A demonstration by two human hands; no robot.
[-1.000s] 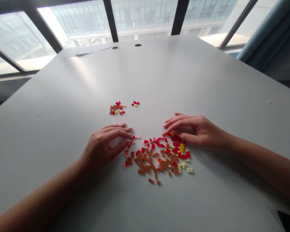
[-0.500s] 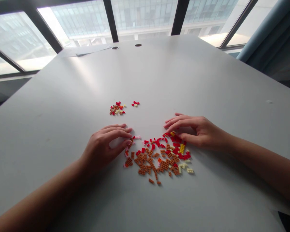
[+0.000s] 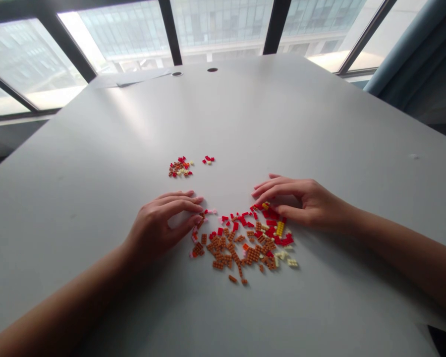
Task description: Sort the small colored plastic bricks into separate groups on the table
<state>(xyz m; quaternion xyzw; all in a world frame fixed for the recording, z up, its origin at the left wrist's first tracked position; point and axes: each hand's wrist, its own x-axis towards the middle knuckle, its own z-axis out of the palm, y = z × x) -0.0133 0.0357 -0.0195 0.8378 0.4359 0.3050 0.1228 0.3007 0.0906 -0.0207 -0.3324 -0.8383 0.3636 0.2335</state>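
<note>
A spread of tiny toy bricks (image 3: pixel 245 243), mostly orange-brown and red with a few yellow and cream ones, lies on the grey table (image 3: pixel 223 124) between my hands. My left hand (image 3: pixel 159 225) rests at the pile's left edge, fingers stretched out and slightly curved, fingertips touching the table beside small pink and red pieces. At the pile's upper right, my right hand (image 3: pixel 301 201) lies with fingers extended over the red bricks and thumb beside them. Neither hand visibly holds a brick.
A smaller heap of red, brown and cream bricks (image 3: pixel 180 167) sits further back, with a few red pieces (image 3: pixel 208 159) just right of it. Two round cable holes (image 3: pixel 212 69) mark the far table edge. Windows run behind; a blue curtain (image 3: pixel 412 54) hangs right.
</note>
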